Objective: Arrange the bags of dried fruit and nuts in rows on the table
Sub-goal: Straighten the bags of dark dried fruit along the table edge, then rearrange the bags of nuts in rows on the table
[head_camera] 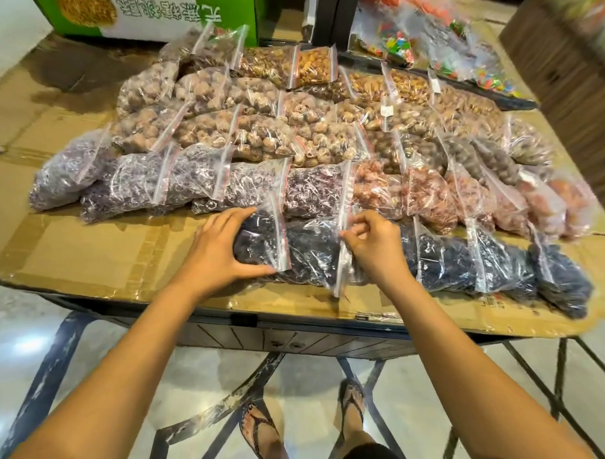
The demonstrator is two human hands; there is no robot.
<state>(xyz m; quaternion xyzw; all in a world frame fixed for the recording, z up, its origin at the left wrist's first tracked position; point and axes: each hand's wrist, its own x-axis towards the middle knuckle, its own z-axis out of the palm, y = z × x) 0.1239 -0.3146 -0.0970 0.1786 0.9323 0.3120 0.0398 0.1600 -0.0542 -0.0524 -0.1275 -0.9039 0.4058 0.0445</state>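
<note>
Clear zip bags of dried fruit and nuts lie in rows on a cardboard-covered table point(89, 250). The front row holds dark fruit bags point(442, 258). My left hand point(219, 249) cups the left end of the leftmost dark fruit bag point(260, 237) in that row. My right hand point(373, 240) pinches the zip strip of the neighbouring dark bag point(312, 253). Behind lie purple bags point(148, 186) and pink bags point(426, 194). Walnut bags point(221, 94) and other nut bags point(405, 83) fill the rows further back.
A green and white carton point(156, 14) stands at the far left edge. Bags of colourful candy point(452, 49) sit on a dark tray at the back right. A brown cardboard box point(570, 69) rises at the right. My feet in sandals point(260, 433) stand under the table's metal frame.
</note>
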